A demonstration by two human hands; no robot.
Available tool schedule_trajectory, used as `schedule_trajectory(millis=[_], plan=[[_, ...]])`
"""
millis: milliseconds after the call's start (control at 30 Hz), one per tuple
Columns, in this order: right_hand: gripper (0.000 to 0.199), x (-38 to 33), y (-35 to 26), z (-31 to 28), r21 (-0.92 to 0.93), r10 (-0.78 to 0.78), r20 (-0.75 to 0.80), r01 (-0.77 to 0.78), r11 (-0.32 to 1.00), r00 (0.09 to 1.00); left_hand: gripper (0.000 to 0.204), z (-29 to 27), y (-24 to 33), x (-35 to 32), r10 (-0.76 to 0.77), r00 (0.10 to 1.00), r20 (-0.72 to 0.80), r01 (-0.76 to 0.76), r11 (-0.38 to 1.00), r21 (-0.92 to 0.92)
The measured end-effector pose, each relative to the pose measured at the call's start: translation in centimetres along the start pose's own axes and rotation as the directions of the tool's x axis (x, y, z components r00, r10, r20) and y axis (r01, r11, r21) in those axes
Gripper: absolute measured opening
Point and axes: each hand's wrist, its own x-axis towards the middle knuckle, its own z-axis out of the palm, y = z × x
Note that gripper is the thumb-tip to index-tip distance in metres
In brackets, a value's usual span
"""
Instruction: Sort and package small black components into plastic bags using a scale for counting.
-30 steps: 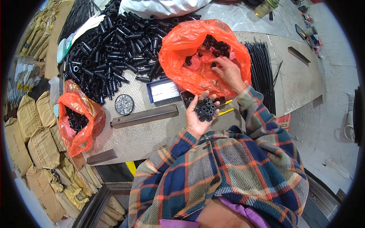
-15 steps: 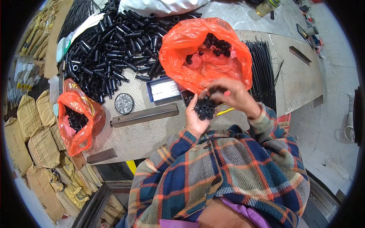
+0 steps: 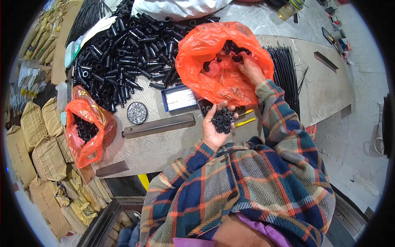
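Observation:
My left hand (image 3: pixel 212 135) is palm up in front of me, its fingers curled round a handful of small black plastic rings (image 3: pixel 223 120). My right hand (image 3: pixel 251 71) is inside the wide-mouthed orange plastic bag (image 3: pixel 193 49), at its right side. Its fingertips are closed at a dark cluster of the same small parts (image 3: pixel 238 58), which partly hides them. More black pieces (image 3: pixel 230 46) lie against the bag's far wall. A pair of yellow handles (image 3: pixel 245 122) shows just right of my left hand.
Black tubular parts (image 3: pixel 135 49) are heaped at the far left. A blue-edged box of thin white pins (image 3: pixel 180 99), a round dish (image 3: pixel 136 113) and a metal bar (image 3: pixel 160 126) lie nearer. A smaller orange bag (image 3: pixel 108 131) stands left; black rods (image 3: pixel 284 70) lie right.
My right hand has moved away from my left palm, forward into the large orange bag. The left hand stays in place with its handful of rings, now more plainly seen.

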Motion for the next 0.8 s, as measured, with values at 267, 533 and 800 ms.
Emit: schedule_trajectory(millis=[267, 533, 800], plan=[[0.040, -1.6, -2.0, -2.5, -0.010, -0.018, 0.013, 0.019, 1.000, 1.000, 0.032, 0.0, 0.8, -0.3, -0.010, 0.999, -0.042, 0.012, 0.999, 0.052], [0.027, -11.9, -10.5, -10.5, 0.542, -0.308, 0.616, -0.107, 0.834, 0.725, 0.035, 0.1, 4.2, -3.0, 0.010, 0.993, -0.119, 0.002, 0.995, 0.099], [0.032, -10.4, -6.5, -5.7, 0.150, -0.446, 0.009, 0.440, 0.885, 0.895, 0.034, -0.1, 5.2, -4.0, 0.190, 0.969, -0.158, -0.163, 0.973, 0.164]])
